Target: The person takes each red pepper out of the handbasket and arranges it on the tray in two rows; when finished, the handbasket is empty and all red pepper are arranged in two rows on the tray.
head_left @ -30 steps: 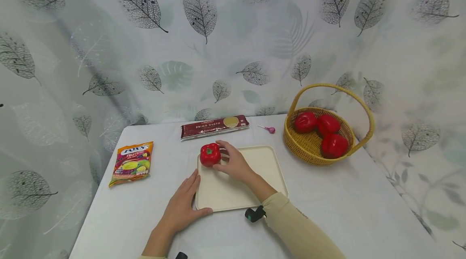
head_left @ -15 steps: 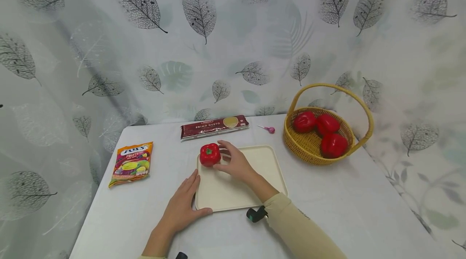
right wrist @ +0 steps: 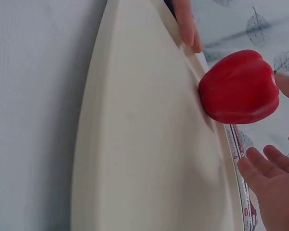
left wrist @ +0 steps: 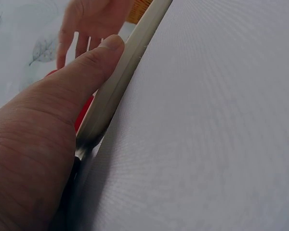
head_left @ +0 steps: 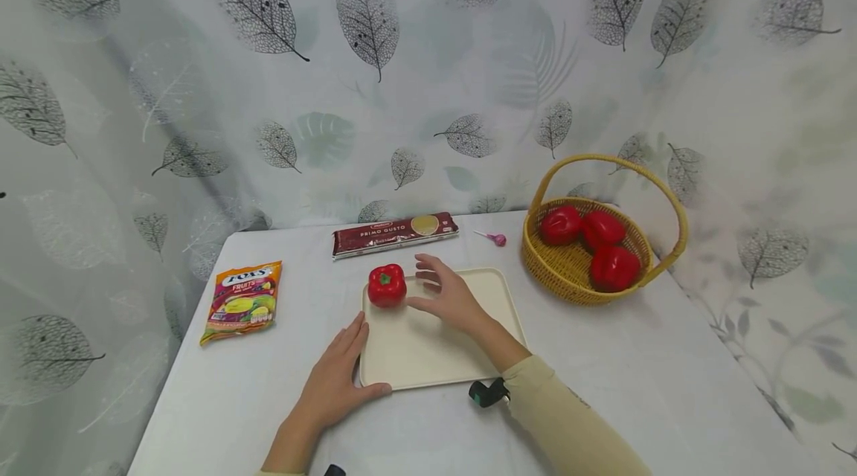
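A red bell pepper (head_left: 387,285) with a green stem sits in the far left corner of a cream rectangular tray (head_left: 428,346). Just right of it, over the tray, my right hand (head_left: 450,299) is spread and holds nothing; the right wrist view shows a gap between its fingers and the bell pepper (right wrist: 241,89). My left hand (head_left: 335,379) lies at the tray's near left corner, straight fingers along the left side and thumb at the front edge. In the left wrist view the thumb of the left hand (left wrist: 62,96) rests against the tray rim (left wrist: 120,72).
A wicker basket (head_left: 559,268) with a tall handle stands at the right, holding 3 red peppers (head_left: 614,268). Behind the tray lie a long dark red packet (head_left: 395,233) and a pink lollipop (head_left: 497,239). An orange and purple candy bag (head_left: 242,301) is at the left.
My right hand has let go of the bell pepper and drawn back a little to the right. The pepper stays in the tray's corner, and the left hand has not moved.
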`<state>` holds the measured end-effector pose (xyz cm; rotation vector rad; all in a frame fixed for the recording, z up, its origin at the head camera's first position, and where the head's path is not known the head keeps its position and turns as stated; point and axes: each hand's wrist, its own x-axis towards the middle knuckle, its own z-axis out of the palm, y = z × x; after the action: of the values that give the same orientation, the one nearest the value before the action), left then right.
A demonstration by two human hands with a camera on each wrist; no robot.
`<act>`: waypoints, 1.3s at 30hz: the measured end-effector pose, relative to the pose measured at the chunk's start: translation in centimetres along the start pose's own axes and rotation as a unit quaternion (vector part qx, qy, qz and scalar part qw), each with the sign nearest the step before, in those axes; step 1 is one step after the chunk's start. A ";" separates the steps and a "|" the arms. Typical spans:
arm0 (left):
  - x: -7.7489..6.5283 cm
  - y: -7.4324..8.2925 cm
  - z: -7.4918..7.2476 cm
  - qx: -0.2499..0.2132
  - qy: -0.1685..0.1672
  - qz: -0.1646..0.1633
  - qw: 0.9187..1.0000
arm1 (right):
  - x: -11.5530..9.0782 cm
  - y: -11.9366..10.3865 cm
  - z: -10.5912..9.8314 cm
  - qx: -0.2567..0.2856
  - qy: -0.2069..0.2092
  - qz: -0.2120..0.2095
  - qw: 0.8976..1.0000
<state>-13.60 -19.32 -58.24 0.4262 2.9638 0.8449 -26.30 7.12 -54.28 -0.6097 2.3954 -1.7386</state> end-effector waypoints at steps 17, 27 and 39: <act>0.0 -0.3 0.7 -0.006 0.016 0.016 1.000 | -1.0 -0.4 -2.6 0.019 0.030 0.005 0.999; -0.1 -0.2 0.5 -0.005 0.016 0.011 1.000 | -1.0 -0.8 -4.2 -0.013 0.047 -0.007 0.999; -0.2 -0.2 0.2 -0.005 0.020 0.016 1.000 | -1.5 -1.2 -5.6 -0.036 0.053 -0.017 0.998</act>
<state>-13.43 -19.43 -58.57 0.4638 2.9950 0.8817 -26.46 12.32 -51.50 -0.5844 2.5417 -1.7470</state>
